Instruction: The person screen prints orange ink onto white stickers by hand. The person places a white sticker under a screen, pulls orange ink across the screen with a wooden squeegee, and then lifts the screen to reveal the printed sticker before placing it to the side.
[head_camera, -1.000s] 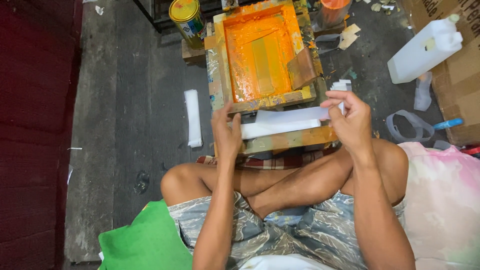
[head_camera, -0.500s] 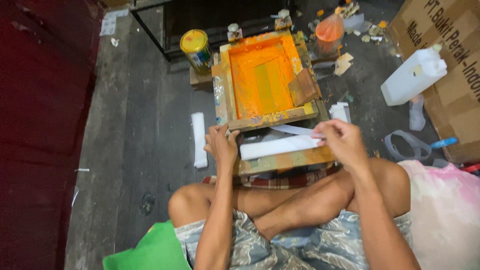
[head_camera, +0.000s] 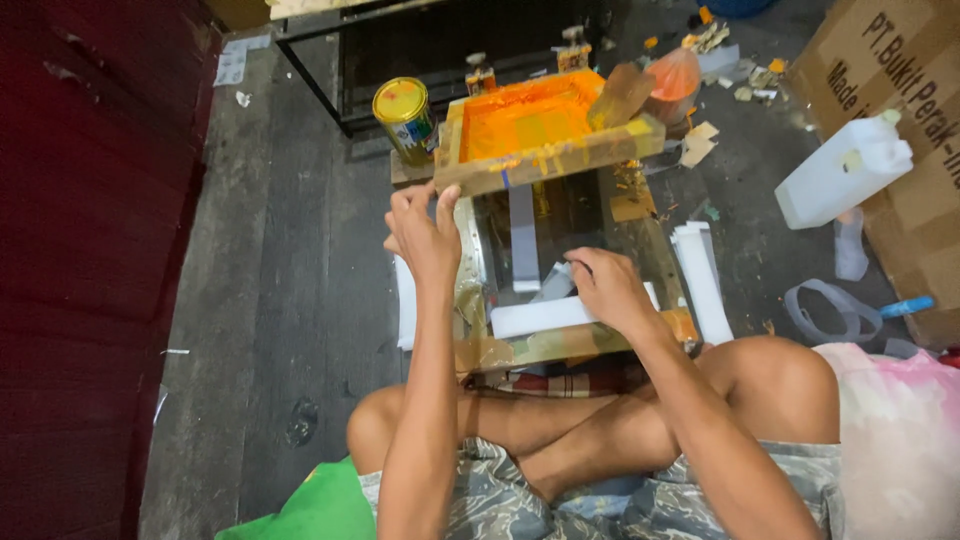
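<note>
I sit cross-legged on the floor before a wooden printing screen frame (head_camera: 545, 160) coated in orange ink. The frame is tilted up at its near edge. My left hand (head_camera: 425, 232) grips its near left corner and holds it raised. Under it lies a glass-topped base (head_camera: 640, 245) with a white strip (head_camera: 522, 238) lying lengthwise. My right hand (head_camera: 610, 290) rests on a stack of white strips (head_camera: 535, 316) at the base's near edge. A wooden squeegee (head_camera: 620, 95) leans inside the frame at the far right.
A yellow-lidded paint tin (head_camera: 403, 115) stands left of the frame. More white strips (head_camera: 700, 280) lie right of the base. A white plastic jug (head_camera: 840, 170) and a cardboard box (head_camera: 900, 90) sit at the right. A dark red wall (head_camera: 80, 250) runs along the left.
The screen frame lay flat before; my left hand has lifted its near edge. My right hand came down onto the white strips below it.
</note>
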